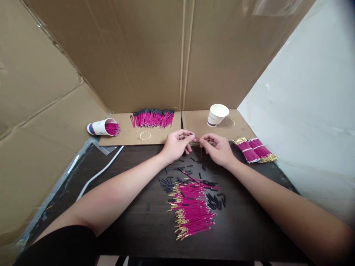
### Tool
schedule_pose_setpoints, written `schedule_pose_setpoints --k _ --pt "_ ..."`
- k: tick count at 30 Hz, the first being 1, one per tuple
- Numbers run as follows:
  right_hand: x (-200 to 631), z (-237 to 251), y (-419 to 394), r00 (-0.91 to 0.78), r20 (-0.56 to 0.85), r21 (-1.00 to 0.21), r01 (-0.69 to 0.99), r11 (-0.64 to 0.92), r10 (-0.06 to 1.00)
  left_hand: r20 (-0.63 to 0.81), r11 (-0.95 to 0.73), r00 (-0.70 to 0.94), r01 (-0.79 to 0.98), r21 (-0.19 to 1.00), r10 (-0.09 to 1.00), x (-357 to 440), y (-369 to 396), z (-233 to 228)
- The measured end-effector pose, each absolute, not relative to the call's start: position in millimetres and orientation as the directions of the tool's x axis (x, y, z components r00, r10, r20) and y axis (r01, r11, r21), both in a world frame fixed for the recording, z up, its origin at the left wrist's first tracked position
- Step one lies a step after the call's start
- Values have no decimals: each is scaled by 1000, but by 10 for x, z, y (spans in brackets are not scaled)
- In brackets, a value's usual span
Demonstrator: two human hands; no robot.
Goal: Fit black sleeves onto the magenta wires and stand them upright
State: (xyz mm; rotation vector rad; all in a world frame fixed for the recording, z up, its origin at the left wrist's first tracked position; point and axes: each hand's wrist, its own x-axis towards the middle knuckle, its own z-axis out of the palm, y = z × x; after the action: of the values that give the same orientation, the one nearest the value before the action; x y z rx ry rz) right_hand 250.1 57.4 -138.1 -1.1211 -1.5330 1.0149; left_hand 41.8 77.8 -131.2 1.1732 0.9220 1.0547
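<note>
My left hand [177,145] and my right hand [217,147] meet above the dark table [133,221], fingertips pinched together on one thin pink wire [197,139]. Whether a black sleeve is on its end I cannot tell. Below the hands lies a loose pile of pink wires with gold tips [191,210], with several short black sleeves [213,199] scattered around it.
On the cardboard at the back lie a row of pink wires with black ends [153,118], a tipped paper cup holding wires [102,128], an upright paper cup [217,114] and two rubber bands [145,135]. Two banded wire bundles [253,149] lie right. A white cable [97,175] runs left.
</note>
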Motion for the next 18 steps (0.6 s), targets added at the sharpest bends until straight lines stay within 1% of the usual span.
schedule_pose_setpoints --k 11,18 --pt "2496 -1388 560 -108 199 -951 217 219 974 -44 79 256 -127 989 966 419 779 -1326" --pt "2494 -1402 563 -106 197 -956 200 214 975 -44 79 251 -128 989 967 423 769 -1298"
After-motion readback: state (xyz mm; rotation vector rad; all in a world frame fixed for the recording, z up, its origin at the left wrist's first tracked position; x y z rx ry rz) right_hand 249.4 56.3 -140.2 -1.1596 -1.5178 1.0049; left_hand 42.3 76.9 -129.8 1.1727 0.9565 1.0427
